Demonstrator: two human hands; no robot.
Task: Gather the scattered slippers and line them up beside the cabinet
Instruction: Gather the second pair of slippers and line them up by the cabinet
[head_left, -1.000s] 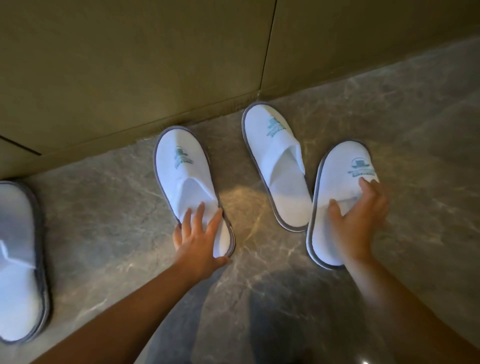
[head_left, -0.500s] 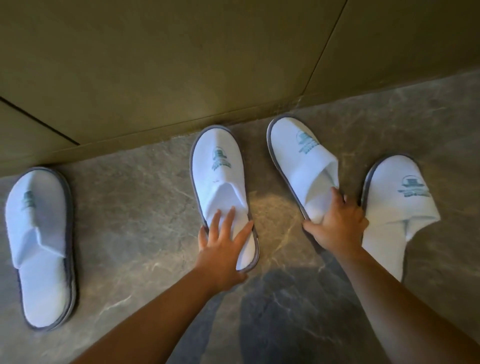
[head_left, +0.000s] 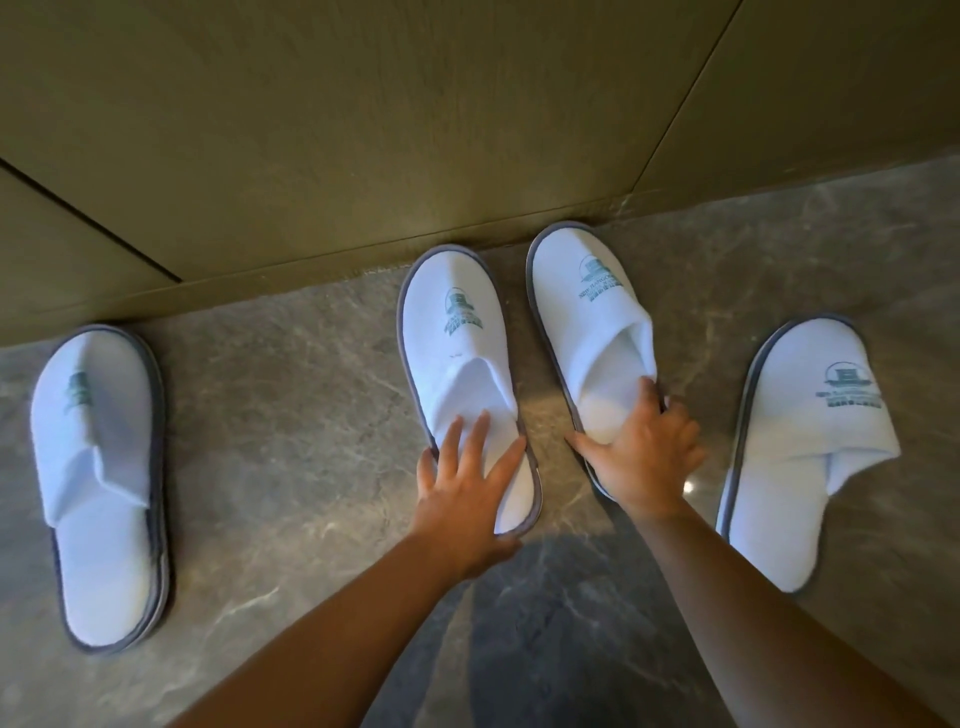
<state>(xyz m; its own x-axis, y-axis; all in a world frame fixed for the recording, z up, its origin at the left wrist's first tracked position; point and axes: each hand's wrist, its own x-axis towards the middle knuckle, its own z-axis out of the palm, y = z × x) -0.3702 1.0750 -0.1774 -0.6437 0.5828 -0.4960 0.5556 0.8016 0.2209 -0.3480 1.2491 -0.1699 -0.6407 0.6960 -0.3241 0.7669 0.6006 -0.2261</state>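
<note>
Several white slippers with grey rims and green logos lie on the marble floor (head_left: 291, 415), toes toward the olive cabinet (head_left: 363, 130). My left hand (head_left: 467, 483) lies flat with spread fingers on the heel of the left-middle slipper (head_left: 454, 338). Close to its right is the right-middle slipper (head_left: 587, 312), toe touching the cabinet base; my right hand (head_left: 644, 452) grips its heel, thumb on one side and fingers on the other. The far-left slipper (head_left: 96, 467) and the far-right slipper (head_left: 800, 452) lie apart, untouched.
The cabinet's base runs across the view at a slant, higher on the right. A wide strip of floor separates the far-left slipper from the middle pair; a narrower gap separates the far-right one.
My right hand left the far-right slipper and took the right-middle slipper's heel, which now lies straighter and nearer its neighbour. My left hand stayed on the left-middle slipper. The view shifted left.
</note>
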